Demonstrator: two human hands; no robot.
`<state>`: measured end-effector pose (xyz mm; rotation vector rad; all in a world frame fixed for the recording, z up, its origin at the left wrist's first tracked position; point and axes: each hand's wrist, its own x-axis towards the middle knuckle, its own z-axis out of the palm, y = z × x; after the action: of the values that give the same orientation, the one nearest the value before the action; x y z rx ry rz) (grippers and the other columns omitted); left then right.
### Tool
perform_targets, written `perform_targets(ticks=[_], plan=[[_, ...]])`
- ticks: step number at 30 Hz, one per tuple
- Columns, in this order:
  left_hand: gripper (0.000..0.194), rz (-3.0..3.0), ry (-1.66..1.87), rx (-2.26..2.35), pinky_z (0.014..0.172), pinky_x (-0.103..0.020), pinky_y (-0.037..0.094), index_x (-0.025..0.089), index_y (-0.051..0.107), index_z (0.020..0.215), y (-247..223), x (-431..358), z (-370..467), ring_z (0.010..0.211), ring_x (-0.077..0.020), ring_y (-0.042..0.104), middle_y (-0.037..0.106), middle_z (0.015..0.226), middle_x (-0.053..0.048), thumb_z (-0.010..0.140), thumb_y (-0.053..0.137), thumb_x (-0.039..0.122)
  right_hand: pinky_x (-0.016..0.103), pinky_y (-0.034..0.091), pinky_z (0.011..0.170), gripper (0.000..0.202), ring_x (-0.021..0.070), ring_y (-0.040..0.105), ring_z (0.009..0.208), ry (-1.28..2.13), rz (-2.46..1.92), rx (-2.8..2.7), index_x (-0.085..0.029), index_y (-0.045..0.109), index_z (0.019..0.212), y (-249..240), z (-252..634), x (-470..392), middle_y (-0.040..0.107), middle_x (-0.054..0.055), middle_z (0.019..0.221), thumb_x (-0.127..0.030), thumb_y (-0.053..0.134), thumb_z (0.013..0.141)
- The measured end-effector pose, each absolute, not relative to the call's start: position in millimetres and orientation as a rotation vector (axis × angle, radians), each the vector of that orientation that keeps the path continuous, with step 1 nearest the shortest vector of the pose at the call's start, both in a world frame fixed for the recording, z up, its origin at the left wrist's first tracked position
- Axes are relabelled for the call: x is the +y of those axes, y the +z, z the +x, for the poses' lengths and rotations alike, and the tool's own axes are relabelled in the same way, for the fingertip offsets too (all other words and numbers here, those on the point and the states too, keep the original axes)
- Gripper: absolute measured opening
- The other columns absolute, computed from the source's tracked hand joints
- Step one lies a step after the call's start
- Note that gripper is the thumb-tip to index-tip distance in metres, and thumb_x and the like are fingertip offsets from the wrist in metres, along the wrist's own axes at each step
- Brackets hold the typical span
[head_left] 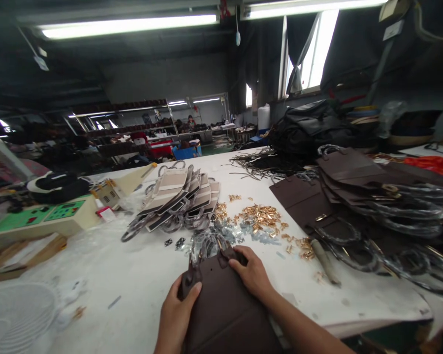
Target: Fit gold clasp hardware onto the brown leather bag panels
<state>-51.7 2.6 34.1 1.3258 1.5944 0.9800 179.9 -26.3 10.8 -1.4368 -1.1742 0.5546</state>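
A dark brown bag panel point(225, 305) lies at the near edge of the white table, its far end bearing a handle wrapped in clear plastic point(206, 243). My left hand point(179, 312) grips the panel's left edge, thumb on top and fingers folded beneath. At the upper right corner, my right hand point(249, 270) pinches the panel beside the handle's base. A small dark hole shows in the panel between both hands. Just past the handle lie flat silvery metal plates point(231, 232) and a heap of gold-coloured metal fittings point(262, 216).
Beige panels with wrapped handles point(173, 196) are stacked beyond my left hand. Brown panels with wrapped handles point(354, 182) pile up at right, near a greenish roll point(325, 263). A white fan grille point(18, 314) stands at lower left, below a green-topped box point(44, 216).
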Motion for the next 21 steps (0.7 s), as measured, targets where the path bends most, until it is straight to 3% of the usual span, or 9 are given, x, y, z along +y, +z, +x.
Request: perform_targets(ticks=[6,10,14,17,21], plan=[[0.062,1.498,1.064,1.599,0.098,-0.047,0.048,0.016,0.064,0.117,41,-3,-57,0.106,-0.0350,0.066,0.073,0.111,-0.012,0.067,0.077,0.050,0.030,0.055,0.090,0.035,0.0198,0.068,0.110,0.203,-1.728,-1.406,-0.024,0.072,0.116,17,226,-16,0.070,0.007,0.124,-0.045,0.054,0.096],[0.063,1.504,1.112,1.589,0.093,-0.045,0.051,0.016,0.060,0.123,34,6,-52,0.100,-0.0317,0.067,0.070,0.110,-0.011,0.070,0.075,0.047,0.038,0.049,0.093,0.036,0.0267,0.063,0.112,0.043,-1.981,-1.388,-0.021,0.072,0.119,17,292,-8,0.066,0.012,0.128,-0.040,0.059,0.091],[0.073,1.505,1.090,1.577,0.092,-0.045,0.052,0.020,0.051,0.142,20,8,-52,0.098,-0.0283,0.068,0.068,0.114,-0.009,0.076,0.071,0.044,0.035,0.046,0.085,0.023,0.0273,0.064,0.099,-0.003,-2.141,-1.515,-0.023,0.080,0.090,10,331,-7,0.072,0.011,0.101,-0.036,0.062,0.086],[0.053,1.652,1.091,1.514,0.100,-0.044,0.047,0.023,0.062,0.133,15,7,-56,0.109,-0.0276,0.063,0.066,0.117,-0.009,0.082,0.066,0.038,0.036,0.044,0.086,0.028,0.0270,0.063,0.097,-0.039,-2.142,-1.625,-0.024,0.079,0.077,6,338,-6,0.072,0.009,0.093,-0.038,0.058,0.088],[0.035,1.721,1.115,1.496,0.097,-0.043,0.048,0.022,0.069,0.116,15,3,-58,0.106,-0.0262,0.062,0.065,0.111,-0.008,0.082,0.065,0.031,0.038,0.047,0.093,0.040,0.0281,0.063,0.108,-0.111,-1.998,-1.595,-0.022,0.080,0.099,17,323,-9,0.070,0.012,0.117,-0.047,0.049,0.094]])
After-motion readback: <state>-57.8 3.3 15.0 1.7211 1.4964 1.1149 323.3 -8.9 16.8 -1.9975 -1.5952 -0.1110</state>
